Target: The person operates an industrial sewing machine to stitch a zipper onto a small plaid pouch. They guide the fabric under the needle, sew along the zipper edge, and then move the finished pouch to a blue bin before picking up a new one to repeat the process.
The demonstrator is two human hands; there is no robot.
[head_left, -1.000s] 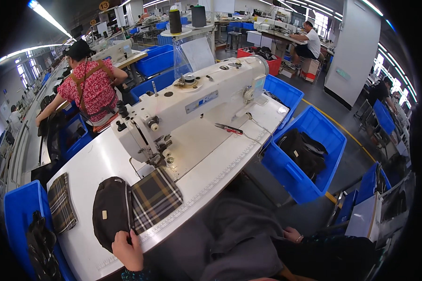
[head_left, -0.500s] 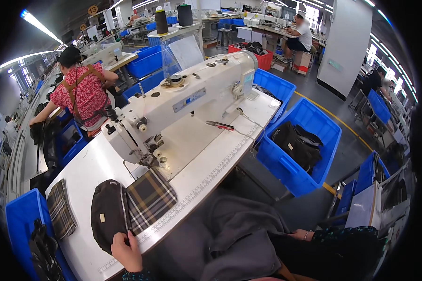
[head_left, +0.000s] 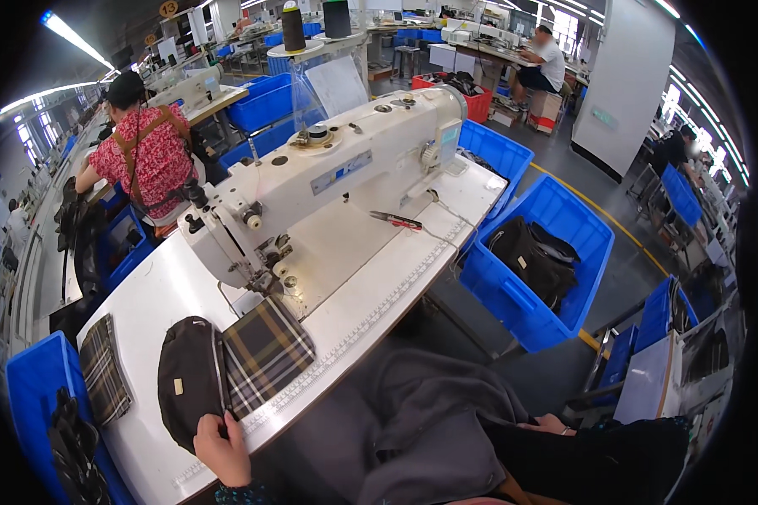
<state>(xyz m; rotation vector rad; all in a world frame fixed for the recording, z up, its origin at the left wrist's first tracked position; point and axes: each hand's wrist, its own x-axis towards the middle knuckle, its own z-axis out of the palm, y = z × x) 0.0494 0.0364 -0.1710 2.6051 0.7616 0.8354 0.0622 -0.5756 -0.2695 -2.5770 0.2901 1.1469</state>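
Near the table's front edge, my left hand [head_left: 221, 448] pinches the lower edge of a dark brown, rounded fabric bag piece [head_left: 189, 366] with a zipper edge and a small light label. Against its right side lies a plaid panel [head_left: 267, 345], whose far corner reaches the presser foot area of the white sewing machine [head_left: 337, 172]. My right hand [head_left: 552, 424] rests low on my lap, on the grey cloth [head_left: 421, 421] there; its fingers lie loosely flat, partly hidden, and it appears to hold nothing.
Another plaid piece [head_left: 105, 370] lies at the table's left, beside a blue bin [head_left: 27, 379] of black straps. Red-handled thread snips [head_left: 396, 220] lie behind the ruler strip [head_left: 379, 313]. At right stands a blue bin [head_left: 514, 311] with dark bags. A co-worker [head_left: 147, 151] sits at far left.
My view has shifted slightly. My left hand keeps its hold on the bag piece, and the pieces stay in place on the table. The co-worker at left has drawn an arm in.
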